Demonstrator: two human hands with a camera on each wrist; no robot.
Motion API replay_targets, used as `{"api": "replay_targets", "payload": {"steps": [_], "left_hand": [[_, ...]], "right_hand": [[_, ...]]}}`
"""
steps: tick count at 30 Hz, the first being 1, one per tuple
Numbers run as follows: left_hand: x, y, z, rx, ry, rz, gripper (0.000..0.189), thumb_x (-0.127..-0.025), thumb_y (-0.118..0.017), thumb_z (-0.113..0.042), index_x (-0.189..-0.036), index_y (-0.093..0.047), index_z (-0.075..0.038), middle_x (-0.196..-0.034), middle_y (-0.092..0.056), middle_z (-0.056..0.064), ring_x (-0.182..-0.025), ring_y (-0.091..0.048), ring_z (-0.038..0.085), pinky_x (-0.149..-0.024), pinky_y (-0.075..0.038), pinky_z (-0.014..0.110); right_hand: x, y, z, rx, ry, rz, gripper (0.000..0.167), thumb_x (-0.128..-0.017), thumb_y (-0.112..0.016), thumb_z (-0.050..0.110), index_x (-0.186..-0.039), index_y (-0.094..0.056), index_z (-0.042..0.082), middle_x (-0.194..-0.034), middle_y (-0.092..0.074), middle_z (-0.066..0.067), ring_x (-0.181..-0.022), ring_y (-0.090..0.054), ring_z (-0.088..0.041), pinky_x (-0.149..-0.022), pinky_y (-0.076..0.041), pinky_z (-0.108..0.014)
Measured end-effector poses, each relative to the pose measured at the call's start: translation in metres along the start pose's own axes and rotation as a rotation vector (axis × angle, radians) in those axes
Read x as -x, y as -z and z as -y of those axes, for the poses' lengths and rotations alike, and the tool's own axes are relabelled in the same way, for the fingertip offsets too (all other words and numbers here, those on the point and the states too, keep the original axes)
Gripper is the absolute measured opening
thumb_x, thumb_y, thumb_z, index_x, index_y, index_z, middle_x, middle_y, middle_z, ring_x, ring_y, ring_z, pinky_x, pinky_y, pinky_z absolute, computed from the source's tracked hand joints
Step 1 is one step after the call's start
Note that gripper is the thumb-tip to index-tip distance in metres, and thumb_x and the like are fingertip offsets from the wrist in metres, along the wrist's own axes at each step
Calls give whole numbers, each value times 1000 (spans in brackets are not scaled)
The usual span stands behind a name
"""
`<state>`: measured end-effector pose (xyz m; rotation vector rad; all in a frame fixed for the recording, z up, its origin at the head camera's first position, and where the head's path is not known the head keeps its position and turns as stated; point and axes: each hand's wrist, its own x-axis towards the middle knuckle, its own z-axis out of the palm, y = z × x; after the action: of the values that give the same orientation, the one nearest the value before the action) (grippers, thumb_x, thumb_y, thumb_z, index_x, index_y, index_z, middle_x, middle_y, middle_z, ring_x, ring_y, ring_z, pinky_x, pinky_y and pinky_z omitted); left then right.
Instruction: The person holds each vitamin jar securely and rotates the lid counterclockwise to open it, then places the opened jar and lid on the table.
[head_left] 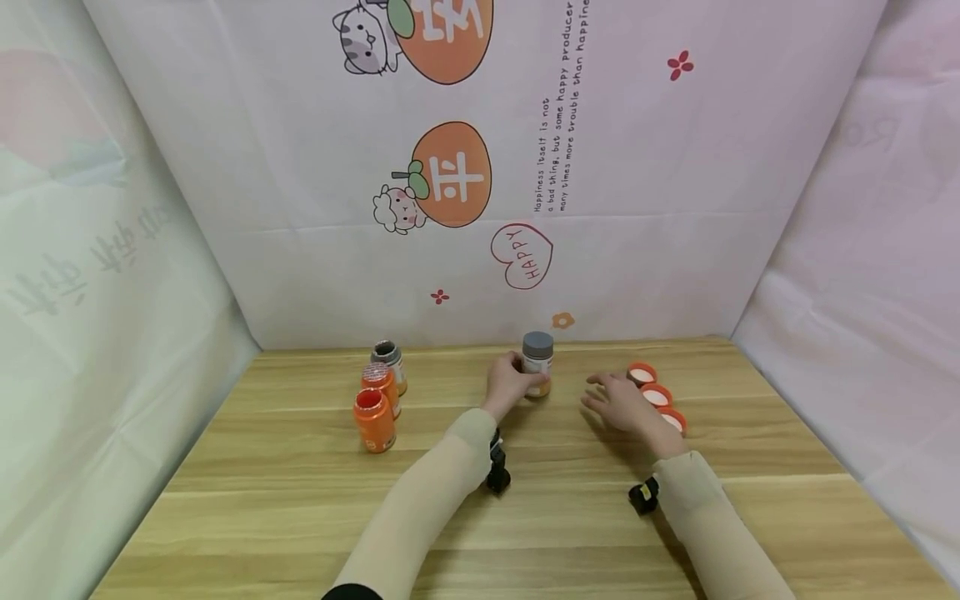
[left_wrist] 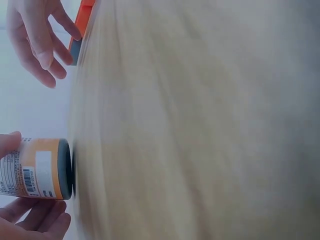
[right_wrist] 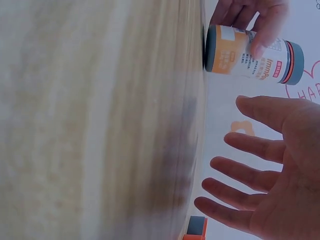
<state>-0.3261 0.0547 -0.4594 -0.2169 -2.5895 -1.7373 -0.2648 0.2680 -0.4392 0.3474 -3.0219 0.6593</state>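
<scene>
My left hand [head_left: 510,385] grips a small bottle [head_left: 537,364] with a grey lid, thumb and fingers around its sides. The bottle stands upright on the table near the back wall. Its orange and white label shows in the right wrist view, with part of the hand [right_wrist: 267,22] behind and across it. My right hand [head_left: 622,406] hovers to the right of the bottle, holding nothing. Its fingers are spread in the right wrist view. Just beyond that hand lies a row of three orange-rimmed lids [head_left: 657,395] with pale insides facing up.
To the left stand three lidless bottles in a row: an orange one [head_left: 375,422] in front, another orange one [head_left: 382,381] behind it, and a grey-necked one [head_left: 388,360] at the back. A printed cloth wall [head_left: 622,275] rises behind the wooden table [head_left: 300,517].
</scene>
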Motion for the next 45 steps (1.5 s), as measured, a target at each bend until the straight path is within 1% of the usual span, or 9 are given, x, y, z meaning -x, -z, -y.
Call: {"api": "replay_targets", "payload": {"steps": [4, 11, 14, 18, 24, 27, 33, 40, 45], "left_hand": [[5, 4, -1, 0, -4, -4, 42, -72, -82, -31, -104, -63, -11, -102, -66, 3, -91, -62, 16, -79, -52, 33], [12, 9, -3, -1, -29, 3, 45, -73, -80, -33, -107, -61, -10, -103, -65, 4, -91, -62, 16, -80, -52, 33], [15, 11, -4, -27, -46, 0, 44, -73, -80, -33, -104, -60, -10, -101, -65, 5, -88, -62, 15, -77, -52, 31], [20, 14, -6, -84, -85, -9, 39, -72, -79, -32, -98, -58, -11, -93, -65, 4, -81, -60, 13, -69, -50, 26], [30, 20, -10, -111, -130, 2, 40, -71, -79, -29, -94, -54, -9, -89, -63, 4, -76, -57, 13, -63, -47, 25], [33, 21, -10, -117, -136, 10, 40, -72, -79, -30, -96, -53, -10, -89, -62, 3, -76, -57, 12, -63, -47, 25], [40, 26, -9, -126, -137, -7, 40, -69, -80, -26, -94, -53, -11, -85, -61, 2, -74, -55, 12, -62, -45, 24], [49, 34, -7, -80, -130, -1, 41, -69, -81, -27, -96, -54, -13, -88, -63, 3, -76, -56, 12, -64, -46, 24], [57, 42, -8, -65, -128, 11, 41, -69, -82, -26, -97, -54, -13, -90, -64, 4, -77, -57, 13, -64, -47, 25]], "right_hand": [[1, 0, 0, -14, -8, 1, 48, -95, -55, 30, -131, -50, -1, -132, -46, -32, -116, -50, -45, -92, -43, -58], [3, -3, 0, -25, 9, -19, 49, -95, -56, 33, -129, -52, -1, -133, -45, -31, -119, -48, -45, -93, -42, -58], [4, -4, 2, -29, 18, -33, 47, -94, -57, 31, -128, -53, -1, -133, -47, -31, -120, -47, -45, -94, -41, -57], [6, -3, 7, -41, 26, -48, 45, -94, -58, 28, -127, -54, -2, -131, -49, -29, -121, -46, -45, -94, -41, -57], [8, -3, 10, -31, 52, -78, 41, -93, -59, 25, -125, -56, -2, -128, -52, -27, -118, -48, -44, -91, -43, -56], [8, -4, 13, -18, 62, -89, 41, -93, -59, 26, -124, -57, 0, -127, -54, -26, -116, -50, -43, -91, -44, -56], [10, -6, 17, -13, 74, -81, 43, -93, -59, 28, -126, -56, 1, -128, -54, -24, -112, -55, -40, -89, -46, -54], [14, -8, 22, -69, 71, -58, 44, -94, -58, 33, -127, -55, 4, -130, -53, -20, -115, -55, -37, -91, -46, -51], [17, -8, 29, -116, 82, -40, 50, -95, -55, 39, -128, -55, 3, -129, -54, -19, -117, -53, -37, -92, -46, -52]]}}
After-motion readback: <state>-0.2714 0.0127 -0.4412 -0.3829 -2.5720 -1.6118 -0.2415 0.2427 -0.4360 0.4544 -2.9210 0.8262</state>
